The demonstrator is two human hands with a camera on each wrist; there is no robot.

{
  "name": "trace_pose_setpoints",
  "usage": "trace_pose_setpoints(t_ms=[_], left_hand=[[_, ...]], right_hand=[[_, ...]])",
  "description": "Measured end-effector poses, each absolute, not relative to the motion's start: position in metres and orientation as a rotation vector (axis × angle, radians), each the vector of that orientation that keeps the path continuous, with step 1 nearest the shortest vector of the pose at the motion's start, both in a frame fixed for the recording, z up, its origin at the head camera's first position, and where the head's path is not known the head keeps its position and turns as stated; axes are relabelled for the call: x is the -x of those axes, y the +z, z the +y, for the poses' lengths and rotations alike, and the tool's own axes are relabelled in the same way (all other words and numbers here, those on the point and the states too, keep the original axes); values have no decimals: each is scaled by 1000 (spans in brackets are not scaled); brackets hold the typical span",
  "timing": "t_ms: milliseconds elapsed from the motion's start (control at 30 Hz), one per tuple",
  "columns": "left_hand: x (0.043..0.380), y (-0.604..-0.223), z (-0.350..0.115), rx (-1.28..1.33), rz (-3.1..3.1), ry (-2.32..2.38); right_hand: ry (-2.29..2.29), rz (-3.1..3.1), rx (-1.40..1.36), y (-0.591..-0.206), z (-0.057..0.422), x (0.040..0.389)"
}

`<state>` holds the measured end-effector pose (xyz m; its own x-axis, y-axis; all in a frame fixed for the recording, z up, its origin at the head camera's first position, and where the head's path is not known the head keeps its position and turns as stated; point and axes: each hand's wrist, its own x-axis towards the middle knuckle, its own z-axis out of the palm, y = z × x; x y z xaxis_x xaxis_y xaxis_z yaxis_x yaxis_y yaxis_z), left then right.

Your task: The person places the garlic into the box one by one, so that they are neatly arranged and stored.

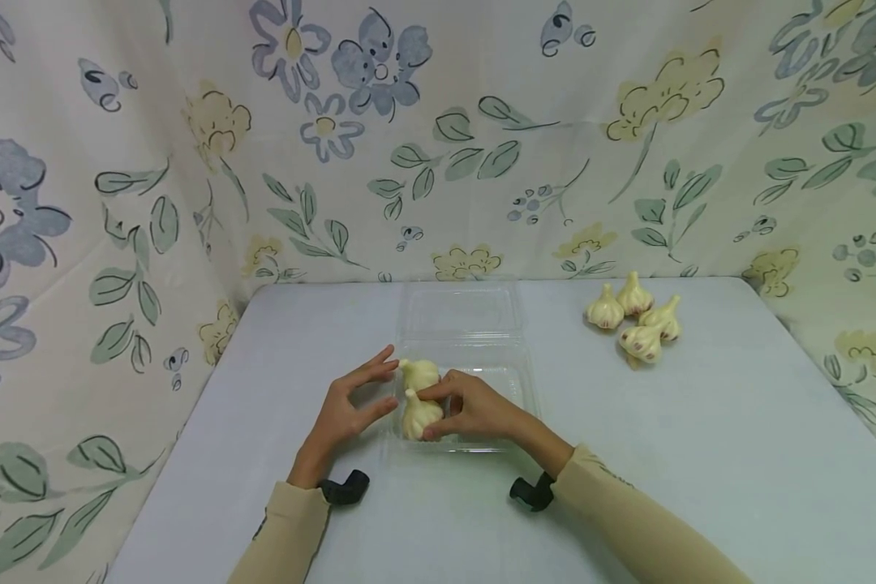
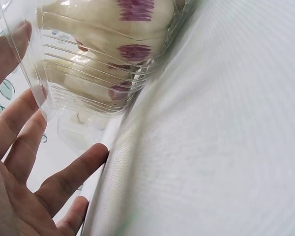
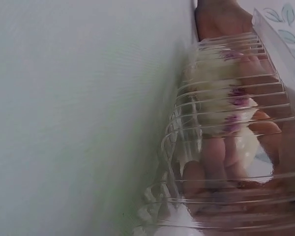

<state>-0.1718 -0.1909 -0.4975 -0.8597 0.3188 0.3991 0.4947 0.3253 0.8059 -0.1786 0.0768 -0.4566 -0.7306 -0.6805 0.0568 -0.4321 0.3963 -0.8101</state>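
Observation:
A clear plastic clamshell box (image 1: 513, 385) stands on the table with its lid (image 1: 460, 310) folded back. Two white garlic bulbs lie in its left part, a rear bulb (image 1: 421, 374) and a front bulb (image 1: 418, 418). My right hand (image 1: 485, 408) reaches in from the right and grips the front bulb between thumb and fingers. In the left wrist view, purple patches show on a bulb (image 2: 108, 19) through the ribbed wall. My left hand (image 1: 346, 410) is at the box's left side, fingers spread and fairly straight, fingertips right at the rim.
Several more garlic bulbs (image 1: 640, 344) sit in a cluster at the table's back right. A white cloth covers the table (image 1: 299, 341). Behind it and along the sides hangs a floral curtain (image 1: 467, 195). A black wrist mount (image 1: 345, 488) is beside the left wrist.

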Motion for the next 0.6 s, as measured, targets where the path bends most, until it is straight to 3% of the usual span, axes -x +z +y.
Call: trace_pose_setpoints(t_ms=[600], left_hand=[[173,-498,-191,775,-2399,-1565]], right_hand=[[-1295,2336,927,-456,79,178]])
